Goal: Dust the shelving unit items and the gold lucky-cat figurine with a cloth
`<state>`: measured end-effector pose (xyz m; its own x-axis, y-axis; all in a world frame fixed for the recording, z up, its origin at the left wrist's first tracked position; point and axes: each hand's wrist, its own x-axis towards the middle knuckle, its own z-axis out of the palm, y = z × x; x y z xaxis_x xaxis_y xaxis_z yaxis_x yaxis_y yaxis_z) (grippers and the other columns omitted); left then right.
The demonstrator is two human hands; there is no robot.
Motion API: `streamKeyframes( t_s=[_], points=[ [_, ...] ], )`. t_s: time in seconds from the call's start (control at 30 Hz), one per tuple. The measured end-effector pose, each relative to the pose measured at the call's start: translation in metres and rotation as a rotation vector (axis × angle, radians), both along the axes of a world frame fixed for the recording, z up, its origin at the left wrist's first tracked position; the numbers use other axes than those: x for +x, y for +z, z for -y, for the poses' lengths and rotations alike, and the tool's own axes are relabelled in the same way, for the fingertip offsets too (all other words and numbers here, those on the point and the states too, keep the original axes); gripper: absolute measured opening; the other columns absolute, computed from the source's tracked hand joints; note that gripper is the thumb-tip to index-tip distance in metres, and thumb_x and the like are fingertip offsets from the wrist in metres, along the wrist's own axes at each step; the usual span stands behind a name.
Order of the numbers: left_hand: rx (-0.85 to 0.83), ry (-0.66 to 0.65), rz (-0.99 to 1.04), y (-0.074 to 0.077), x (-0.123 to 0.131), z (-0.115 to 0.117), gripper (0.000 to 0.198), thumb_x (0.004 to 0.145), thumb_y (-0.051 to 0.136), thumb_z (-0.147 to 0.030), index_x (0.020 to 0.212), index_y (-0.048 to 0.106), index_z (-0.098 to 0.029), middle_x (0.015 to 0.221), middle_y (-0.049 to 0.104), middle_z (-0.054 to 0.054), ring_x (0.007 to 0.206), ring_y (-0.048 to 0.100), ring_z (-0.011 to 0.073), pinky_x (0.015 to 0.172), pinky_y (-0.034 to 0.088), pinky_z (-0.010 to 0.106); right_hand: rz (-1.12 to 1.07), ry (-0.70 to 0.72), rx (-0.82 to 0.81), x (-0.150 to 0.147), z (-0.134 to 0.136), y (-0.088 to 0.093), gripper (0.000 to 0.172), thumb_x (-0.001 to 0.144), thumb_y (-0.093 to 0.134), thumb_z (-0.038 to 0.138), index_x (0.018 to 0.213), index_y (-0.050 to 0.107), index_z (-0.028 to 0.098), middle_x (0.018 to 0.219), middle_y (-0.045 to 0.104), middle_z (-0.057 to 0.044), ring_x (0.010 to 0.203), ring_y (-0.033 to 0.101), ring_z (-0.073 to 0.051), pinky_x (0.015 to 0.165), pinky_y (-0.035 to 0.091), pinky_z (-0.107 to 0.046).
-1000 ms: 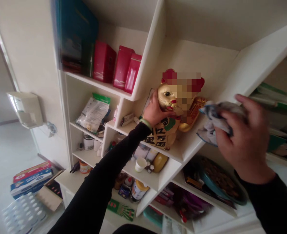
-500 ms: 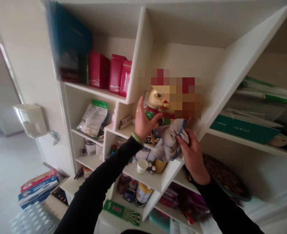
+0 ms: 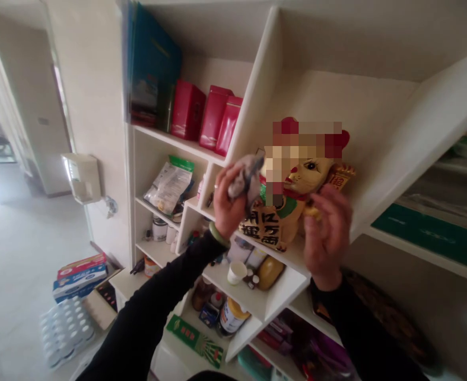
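- Okay, my left hand (image 3: 232,203) clenched the grey cloth (image 3: 244,180) by the cat figurine (image 3: 289,214); contact unclear.
- My right hand (image 3: 329,233) half-curled at its other side; couldn't tell if gripping.
- I judged light cloth pressure, braced opposite, best.
- It stood near the front edge of the shelf (image 3: 296,260); open room above, divider (image 3: 257,87) cloth-side, cup (image 3: 237,273) below.

Cat figure (image 3: 291,207), three o'clock: upper head, part of face masked by blocks. Your right hand (image 3: 329,233), at its four o'clock: blurred, contact unreadable. Grey cloth (image 3: 240,182), at its nine o'clock: partly hidden by your left hand (image 3: 229,211). Green box (image 3: 428,233), far three o'clock: edge-cut, lettering illegible. Dark oval item (image 3: 396,317), four o'clock: too blurred to identify.
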<state>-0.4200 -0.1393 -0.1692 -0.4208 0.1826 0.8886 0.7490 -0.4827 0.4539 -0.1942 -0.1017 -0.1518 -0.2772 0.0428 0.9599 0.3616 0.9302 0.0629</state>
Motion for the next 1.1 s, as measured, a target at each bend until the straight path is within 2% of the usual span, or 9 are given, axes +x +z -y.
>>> streamKeyframes(
  t_s=[0.07,0.17,0.23,0.3,0.4,0.63,0.87,1.0,1.1],
  points=[
    [-0.009,0.008,-0.049,0.037,-0.021,-0.006,0.059,0.105,0.045,-0.028,0.162,0.054,-0.043,0.169,0.053,0.000,0.165,0.043,0.0300,0.134,0.044,0.062,-0.130,-0.036,0.125,0.001,-0.011,0.026,0.056,0.108,0.052,0.037,0.164,0.051,0.042,0.171,0.050,-0.010,0.161,0.047,-0.042,0.127,0.043,-0.077],
    [0.055,-0.158,-0.313,0.088,-0.040,-0.021,0.035,0.102,0.057,-0.032,0.130,0.078,-0.035,0.169,0.055,0.000,0.157,0.048,0.0324,0.133,0.044,0.060,-0.070,-0.043,0.221,-0.003,-0.033,0.069,0.053,0.112,0.047,0.039,0.165,0.053,0.037,0.170,0.054,-0.012,0.164,0.045,-0.042,0.132,0.035,-0.076],
    [-0.001,-0.234,-0.534,0.112,-0.043,-0.032,0.031,0.098,0.065,-0.030,0.124,0.081,-0.034,0.163,0.060,0.002,0.150,0.052,0.0329,0.133,0.042,0.061,0.009,-0.051,0.207,-0.007,-0.050,0.093,0.052,0.114,0.042,0.041,0.165,0.054,0.034,0.172,0.054,-0.013,0.168,0.039,-0.043,0.134,0.030,-0.076],
    [-0.067,-0.256,-0.683,0.125,-0.041,-0.041,0.043,0.091,0.068,-0.022,0.131,0.080,-0.032,0.161,0.061,0.005,0.149,0.054,0.0321,0.133,0.041,0.059,0.083,-0.075,0.150,-0.011,-0.065,0.110,0.053,0.115,0.039,0.043,0.164,0.054,0.028,0.174,0.051,-0.017,0.170,0.035,-0.042,0.136,0.026,-0.076],
    [-0.136,-0.238,-0.744,0.130,-0.036,-0.050,0.055,0.084,0.070,-0.014,0.136,0.080,-0.030,0.160,0.059,0.007,0.155,0.050,0.0340,0.135,0.037,0.060,0.196,-0.128,0.072,-0.017,-0.079,0.120,0.055,0.114,0.037,0.042,0.160,0.057,0.018,0.172,0.053,-0.021,0.171,0.032,-0.039,0.138,0.025,-0.071],
    [-0.129,-0.262,-0.741,0.131,-0.040,-0.054,0.029,0.086,0.077,-0.024,0.112,0.086,-0.032,0.146,0.067,0.007,0.147,0.056,0.0392,0.128,0.044,0.061,0.228,-0.191,0.095,-0.024,-0.076,0.115,0.051,0.108,0.039,0.031,0.154,0.058,0.017,0.162,0.064,-0.020,0.169,0.037,-0.033,0.138,0.030,-0.063],
    [-0.186,-0.077,-0.770,0.124,-0.059,-0.030,0.028,0.090,0.071,-0.025,0.113,0.086,-0.027,0.144,0.064,0.009,0.148,0.052,0.0402,0.126,0.045,0.060,0.160,-0.180,0.122,-0.031,-0.084,0.108,0.051,0.110,0.038,0.036,0.153,0.057,0.018,0.160,0.063,-0.021,0.168,0.037,-0.034,0.138,0.030,-0.063],
    [-0.130,-0.041,-0.645,0.116,-0.050,-0.024,0.044,0.088,0.068,-0.014,0.126,0.085,-0.025,0.147,0.062,0.011,0.140,0.056,0.0371,0.126,0.045,0.057,0.120,-0.141,0.148,-0.033,-0.087,0.104,0.050,0.111,0.036,0.036,0.152,0.059,0.019,0.158,0.064,-0.022,0.169,0.038,-0.034,0.139,0.030,-0.063],
    [-0.175,-0.050,-0.710,0.114,-0.036,-0.027,0.059,0.085,0.067,-0.008,0.139,0.081,-0.028,0.159,0.054,0.013,0.144,0.052,0.0379,0.128,0.043,0.057,0.111,-0.131,0.148,-0.032,-0.087,0.103,0.049,0.113,0.034,0.035,0.151,0.060,0.019,0.157,0.064,-0.023,0.169,0.039,-0.033,0.139,0.030,-0.061]
  ],
)
